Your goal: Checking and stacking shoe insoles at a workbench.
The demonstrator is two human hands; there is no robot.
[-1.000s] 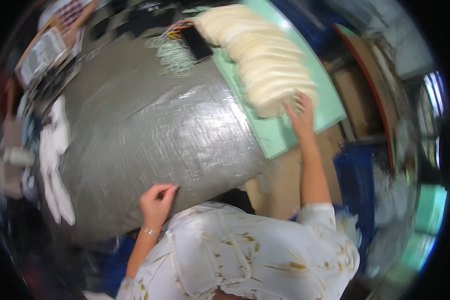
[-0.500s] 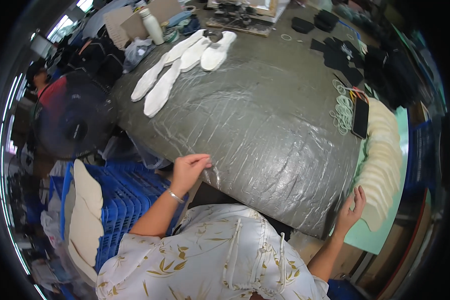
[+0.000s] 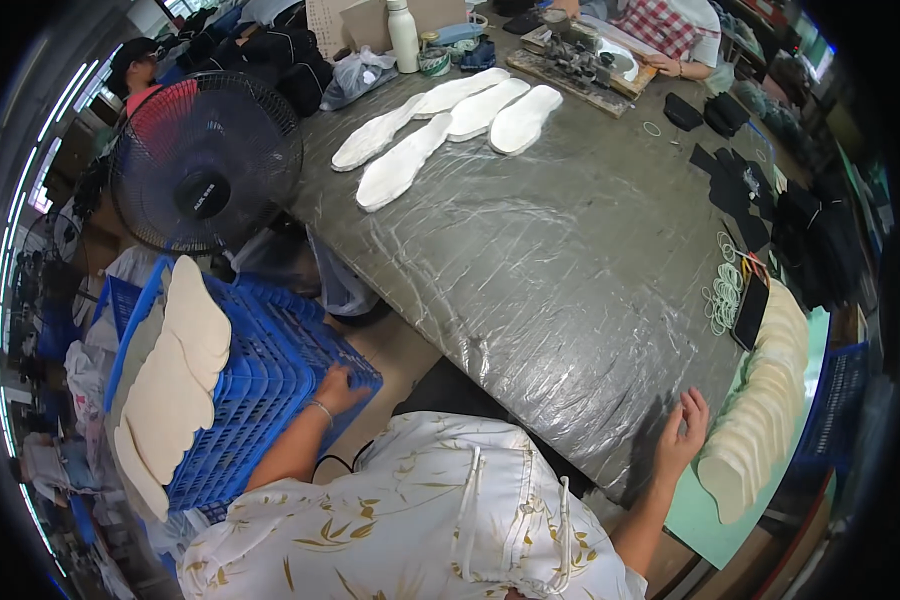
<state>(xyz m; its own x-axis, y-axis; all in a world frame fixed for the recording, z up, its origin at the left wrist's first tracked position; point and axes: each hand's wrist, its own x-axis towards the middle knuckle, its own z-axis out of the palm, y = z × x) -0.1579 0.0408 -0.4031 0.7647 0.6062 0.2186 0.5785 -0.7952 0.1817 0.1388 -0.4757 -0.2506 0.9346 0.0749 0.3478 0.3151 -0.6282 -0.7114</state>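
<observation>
Left hand: the left hand (image 3: 340, 392), with a bracelet (image 3: 320, 409) at its wrist, is at the near edge of the blue crates (image 3: 260, 395); its fingers are bent, and one cannot tell whether they grip the plastic or only rest against it.
Right hand: the right hand (image 3: 682, 435) has its fingers loosely spread and nothing between them; it is over the table's edge, just beside the cream row, and whether it touches the surface cannot be told.
Cream row: the overlapping cream insole-shaped pieces (image 3: 755, 425) lie in a long line on a pale green board (image 3: 702, 525), to the right of the right hand.
Crate load: larger cream sheets with wavy edges (image 3: 175, 390) lean on the outer side of the crates, left of the left hand.
Table: the grey, plastic-covered table (image 3: 560, 260) bears five white insoles (image 3: 405, 168) near its far left edge.
Beside the row: a dark phone (image 3: 751, 313) lies next to a heap of pale green loops (image 3: 724, 298); black pieces (image 3: 738, 200) lie farther off.
Far side: a person in a red checked garment (image 3: 660, 28) sits by a framed board (image 3: 580, 68); a white bottle (image 3: 402, 38) stands to the left.
Left side: a black fan (image 3: 205, 165) stands behind the crates.
</observation>
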